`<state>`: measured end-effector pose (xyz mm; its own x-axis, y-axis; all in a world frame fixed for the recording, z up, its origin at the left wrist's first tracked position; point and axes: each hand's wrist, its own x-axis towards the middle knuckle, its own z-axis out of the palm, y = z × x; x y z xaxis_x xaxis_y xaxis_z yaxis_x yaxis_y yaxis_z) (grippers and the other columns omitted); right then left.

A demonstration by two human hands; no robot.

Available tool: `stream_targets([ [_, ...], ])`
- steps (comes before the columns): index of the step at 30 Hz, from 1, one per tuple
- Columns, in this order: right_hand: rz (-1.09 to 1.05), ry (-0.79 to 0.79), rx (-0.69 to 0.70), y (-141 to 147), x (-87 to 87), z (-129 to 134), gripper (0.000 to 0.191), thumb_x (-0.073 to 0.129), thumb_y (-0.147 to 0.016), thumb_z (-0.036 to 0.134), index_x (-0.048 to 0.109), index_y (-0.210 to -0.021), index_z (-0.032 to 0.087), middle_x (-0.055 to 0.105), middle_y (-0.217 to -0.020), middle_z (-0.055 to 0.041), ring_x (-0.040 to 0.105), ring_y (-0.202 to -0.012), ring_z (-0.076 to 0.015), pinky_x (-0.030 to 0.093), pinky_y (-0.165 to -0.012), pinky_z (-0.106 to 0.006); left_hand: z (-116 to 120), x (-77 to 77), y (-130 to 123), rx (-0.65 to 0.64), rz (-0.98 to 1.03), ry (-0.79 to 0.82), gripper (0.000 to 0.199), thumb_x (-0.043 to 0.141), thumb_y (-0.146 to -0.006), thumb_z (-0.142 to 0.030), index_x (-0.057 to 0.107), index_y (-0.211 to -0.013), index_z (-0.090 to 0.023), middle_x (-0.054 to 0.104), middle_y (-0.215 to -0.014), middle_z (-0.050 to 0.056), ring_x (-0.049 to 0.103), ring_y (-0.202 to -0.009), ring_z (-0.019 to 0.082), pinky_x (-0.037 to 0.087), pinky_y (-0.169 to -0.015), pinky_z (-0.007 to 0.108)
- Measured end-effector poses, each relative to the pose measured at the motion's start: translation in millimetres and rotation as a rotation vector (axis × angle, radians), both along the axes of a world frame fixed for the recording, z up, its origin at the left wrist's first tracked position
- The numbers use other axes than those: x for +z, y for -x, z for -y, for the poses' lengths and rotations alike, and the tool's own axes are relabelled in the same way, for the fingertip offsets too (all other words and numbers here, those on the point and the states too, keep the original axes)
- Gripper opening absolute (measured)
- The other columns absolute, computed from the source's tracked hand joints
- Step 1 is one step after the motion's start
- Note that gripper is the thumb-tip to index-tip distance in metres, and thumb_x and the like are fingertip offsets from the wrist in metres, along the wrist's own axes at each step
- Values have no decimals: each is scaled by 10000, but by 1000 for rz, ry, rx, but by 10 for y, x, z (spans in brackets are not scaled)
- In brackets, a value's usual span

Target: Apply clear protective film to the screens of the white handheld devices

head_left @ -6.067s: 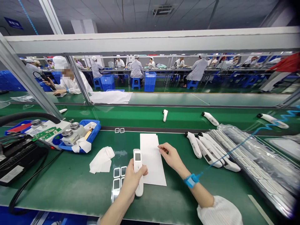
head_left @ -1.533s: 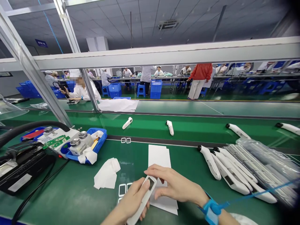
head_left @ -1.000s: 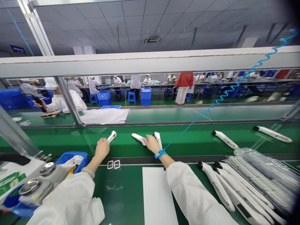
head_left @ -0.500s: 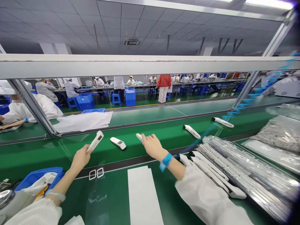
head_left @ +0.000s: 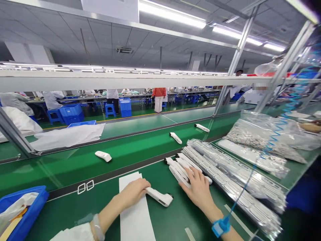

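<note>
At lower centre the left hand (head_left: 131, 191) grips an infrared thermometer (head_left: 159, 196) — fingers curled round its handle — over a white paper sheet (head_left: 132, 214); the right hand (head_left: 198, 190) lies open, fingers spread across a row of thermometers (head_left: 179, 170).

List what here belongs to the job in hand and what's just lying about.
Job in hand:
- left hand, holding a white handheld device
- right hand, on a row of matching devices
- white paper sheet

Lying about:
- device on the conveyor
- blue crate
- bagged frames
</note>
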<state>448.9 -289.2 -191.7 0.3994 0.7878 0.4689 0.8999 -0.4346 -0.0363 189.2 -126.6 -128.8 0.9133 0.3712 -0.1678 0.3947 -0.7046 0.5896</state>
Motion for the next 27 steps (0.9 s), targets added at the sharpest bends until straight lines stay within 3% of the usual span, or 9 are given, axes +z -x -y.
stream_targets([
  [5,-223,50,-25,-78,-133,64,599,472,-843,553,453,-1341,221,393,-1404,-98,371,-1286,-291,388,-1009,-460,-4,-259,-563,-13,78,42,353,345,-870,-203,598,-1115,-234,590,-1160,46,505,-1111,183,398,-1042,371],
  [10,-433,206,-37,-36,73,-126,631,446,-848,511,367,-1418,253,277,-1488,-74,288,-1358,-287,357,-1063,-450,-79,-492,-903,109,140,86,496,330,-825,-103,516,-1273,-211,381,-1438,65,346,-1355,186,274,-1195,389],
  [14,-471,306,-41,-35,213,-285,762,545,-773,443,281,-1466,265,183,-1527,-75,223,-1389,-308,290,-1104,-457,-100,-620,-1022,200,201,125,626,366,-771,-80,378,-1389,-170,318,-1492,67,304,-1398,177,210,-1238,374],
  [18,-478,314,-49,-44,273,-391,773,587,-731,413,331,-1441,245,210,-1509,-103,268,-1360,-333,294,-1086,-463,-160,-641,-1160,277,236,176,723,338,-732,-47,284,-1444,-159,246,-1536,49,257,-1430,168,179,-1250,356],
  [21,-485,292,-60,-39,273,-371,764,571,-751,474,329,-1440,251,203,-1517,-84,285,-1358,-307,293,-1096,-445,-257,-599,-1336,346,236,218,691,276,-778,-90,225,-1465,-125,218,-1545,72,244,-1439,183,186,-1243,385],
  [24,-486,229,-35,-35,221,-257,670,517,-802,557,415,-1382,239,256,-1506,-59,270,-1373,-278,301,-1100,-430,-342,-551,-1511,367,230,236,626,279,-825,-177,275,-1451,-140,230,-1542,73,215,-1451,202,147,-1245,421],
  [27,-423,135,74,-52,152,-99,525,440,-876,565,508,-1281,238,443,-1391,-50,290,-1362,-262,312,-1079,-438,-380,-521,-1596,307,222,234,618,446,-789,-234,381,-1401,-183,246,-1538,61,216,-1449,215,121,-1246,418],
])
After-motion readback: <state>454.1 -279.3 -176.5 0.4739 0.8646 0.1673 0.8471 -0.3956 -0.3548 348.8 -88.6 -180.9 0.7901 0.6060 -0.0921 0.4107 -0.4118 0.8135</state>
